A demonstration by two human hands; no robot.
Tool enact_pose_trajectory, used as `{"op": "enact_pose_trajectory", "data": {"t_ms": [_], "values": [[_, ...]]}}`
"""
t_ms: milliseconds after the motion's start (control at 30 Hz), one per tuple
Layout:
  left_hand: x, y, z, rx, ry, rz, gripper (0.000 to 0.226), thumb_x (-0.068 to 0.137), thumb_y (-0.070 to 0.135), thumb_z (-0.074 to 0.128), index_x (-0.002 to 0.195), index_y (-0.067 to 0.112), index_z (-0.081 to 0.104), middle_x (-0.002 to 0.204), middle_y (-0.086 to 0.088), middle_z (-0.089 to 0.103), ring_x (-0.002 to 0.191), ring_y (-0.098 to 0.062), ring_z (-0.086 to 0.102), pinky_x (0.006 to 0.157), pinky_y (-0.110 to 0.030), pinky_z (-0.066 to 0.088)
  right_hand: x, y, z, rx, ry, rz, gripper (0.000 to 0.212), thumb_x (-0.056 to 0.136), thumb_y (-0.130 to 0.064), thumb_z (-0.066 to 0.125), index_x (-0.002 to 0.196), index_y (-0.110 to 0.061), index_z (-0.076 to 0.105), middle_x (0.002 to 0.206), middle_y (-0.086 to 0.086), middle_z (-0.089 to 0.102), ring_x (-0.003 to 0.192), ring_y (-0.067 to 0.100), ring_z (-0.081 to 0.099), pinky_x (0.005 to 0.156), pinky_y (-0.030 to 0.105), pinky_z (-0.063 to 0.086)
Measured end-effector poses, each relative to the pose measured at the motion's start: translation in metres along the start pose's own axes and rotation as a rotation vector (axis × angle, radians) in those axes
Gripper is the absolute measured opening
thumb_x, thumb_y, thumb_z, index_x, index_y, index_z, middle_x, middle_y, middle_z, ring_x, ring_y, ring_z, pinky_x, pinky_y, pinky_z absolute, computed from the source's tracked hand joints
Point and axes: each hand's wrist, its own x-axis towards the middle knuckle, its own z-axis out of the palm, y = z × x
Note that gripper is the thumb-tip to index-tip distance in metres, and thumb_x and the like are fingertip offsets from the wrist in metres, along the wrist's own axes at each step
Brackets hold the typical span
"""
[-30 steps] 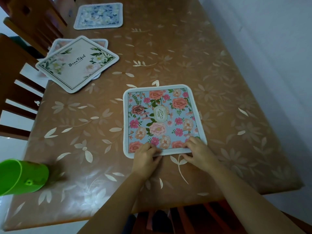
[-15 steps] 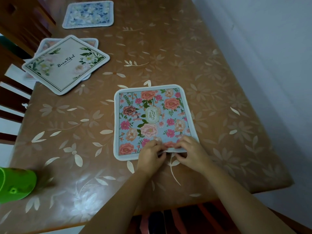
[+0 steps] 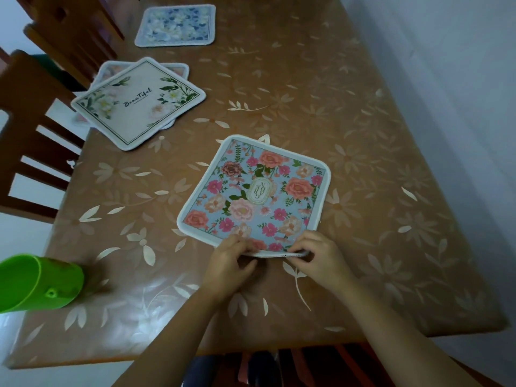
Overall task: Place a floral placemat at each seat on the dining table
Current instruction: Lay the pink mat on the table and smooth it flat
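Blue-pink floral placemat [image 3: 259, 191] (white-edged, skewed), near edge pinched by both hands.

A home dining room, seen from one seat. A wooden dining table [image 3: 363, 191] wears a glossy brown cover [image 3: 279, 79] printed with pale leaves and flowers, its right edge close to a plain white wall [image 3: 460, 79]. Slatted wooden chairs [image 3: 30, 129] are drawn up along the left edge. Three household mats with white borders are in plain sight: a pink-flowered placemat [image 3: 257, 196] by the near edge, a blue-flowered placemat [image 3: 176, 25] toward the far left corner, and a cream placemat [image 3: 139, 103] lettered "Beautiful", askew over others at the left edge. A green plastic cup [image 3: 39, 283] sits near the near left corner.
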Motion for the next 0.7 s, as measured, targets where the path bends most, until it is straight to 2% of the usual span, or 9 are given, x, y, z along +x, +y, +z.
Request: {"op": "enact_pose_trajectory", "data": {"t_ms": [167, 300, 333, 400, 467, 500, 600, 667, 700], "values": [[-0.015, 0.014, 0.0, -0.128, 0.128, -0.027, 0.016, 0.067, -0.005, 0.073, 0.078, 0.005, 0.066, 0.087, -0.008, 0.065, 0.087, -0.007, 0.053, 0.078, -0.017, 0.043, 0.009, -0.021, 0.022, 0.057, -0.024, -0.034, 0.009, 0.07, -0.009, 0.076, 0.072, -0.003, 0.07, 0.075, 0.008, 0.065, 0.081, 0.007, 0.054, 0.074, 0.022, 0.046], [-0.022, 0.012, -0.011, -0.142, 0.121, -0.083, 0.016, 0.069, -0.006, 0.069, 0.074, 0.007, 0.06, 0.084, 0.011, 0.055, 0.081, -0.006, 0.053, 0.075, -0.006, 0.04, 0.009, -0.025, 0.033, 0.122, -0.059, -0.032, 0.011, 0.07, -0.011, 0.077, 0.073, -0.005, 0.069, 0.077, 0.004, 0.063, 0.088, 0.006, 0.054, 0.078, 0.026, 0.048], [-0.024, 0.01, -0.013, -0.141, 0.106, -0.093, 0.017, 0.071, -0.006, 0.068, 0.074, 0.008, 0.059, 0.084, 0.014, 0.052, 0.082, -0.008, 0.054, 0.074, -0.007, 0.041, 0.008, -0.025, 0.035, 0.124, -0.081, -0.037, 0.011, 0.07, -0.012, 0.077, 0.075, -0.006, 0.069, 0.079, 0.001, 0.061, 0.09, 0.006, 0.054, 0.081, 0.027, 0.048], [-0.029, 0.003, -0.018, -0.148, 0.106, -0.147, 0.016, 0.074, -0.005, 0.064, 0.076, 0.008, 0.056, 0.086, 0.012, 0.052, 0.088, -0.016, 0.057, 0.078, -0.021, 0.048, 0.01, -0.024, 0.037, 0.114, -0.107, -0.049, 0.01, 0.071, -0.011, 0.076, 0.077, -0.007, 0.069, 0.083, 0.001, 0.061, 0.093, 0.011, 0.058, 0.085, 0.03, 0.049], [-0.033, -0.006, -0.024, -0.169, 0.127, -0.229, 0.015, 0.076, -0.006, 0.061, 0.077, 0.008, 0.054, 0.089, 0.0, 0.056, 0.092, -0.02, 0.057, 0.081, -0.035, 0.052, 0.011, -0.024, 0.036, 0.087, -0.111, -0.032, 0.011, 0.07, -0.009, 0.076, 0.079, -0.008, 0.069, 0.085, 0.002, 0.061, 0.093, 0.013, 0.058, 0.084, 0.033, 0.05], [-0.036, -0.009, -0.028, -0.166, 0.136, -0.26, 0.014, 0.077, -0.006, 0.059, 0.078, 0.007, 0.054, 0.091, -0.005, 0.058, 0.093, -0.021, 0.057, 0.081, -0.037, 0.052, 0.013, -0.023, 0.036, 0.072, -0.102, -0.026, 0.011, 0.07, -0.009, 0.076, 0.079, -0.008, 0.069, 0.084, 0.002, 0.061, 0.089, 0.014, 0.058, 0.083, 0.034, 0.05], [-0.041, -0.012, -0.037, -0.047, 0.14, -0.232, 0.014, 0.076, -0.006, 0.059, 0.081, 0.007, 0.056, 0.094, -0.01, 0.061, 0.093, -0.023, 0.057, 0.078, -0.035, 0.052, 0.02, -0.026, 0.036, 0.059, -0.102, -0.009, 0.009, 0.07, -0.011, 0.076, 0.075, -0.007, 0.069, 0.077, -0.002, 0.056, 0.077, 0.012, 0.055, 0.077, 0.024, 0.046], [-0.042, -0.007, -0.041, 0.029, 0.14, -0.152, 0.018, 0.073, -0.005, 0.063, 0.084, 0.008, 0.057, 0.091, -0.009, 0.061, 0.088, -0.021, 0.057, 0.074, -0.032, 0.051, 0.027, -0.034, 0.04, 0.059, -0.117, -0.036, 0.009, 0.072, -0.012, 0.075, 0.075, -0.008, 0.069, 0.077, -0.006, 0.053, 0.077, 0.005, 0.052, 0.072, 0.01, 0.04], [-0.042, -0.003, -0.042, 0.04, 0.143, -0.111, 0.02, 0.072, -0.003, 0.065, 0.085, 0.009, 0.058, 0.089, -0.007, 0.06, 0.085, -0.018, 0.055, 0.072, -0.028, 0.049, 0.029, -0.039, 0.044, 0.062, -0.129, -0.051, 0.008, 0.072, -0.013, 0.075, 0.076, -0.008, 0.069, 0.078, -0.007, 0.053, 0.079, 0.003, 0.051, 0.071, 0.008, 0.038]]}}
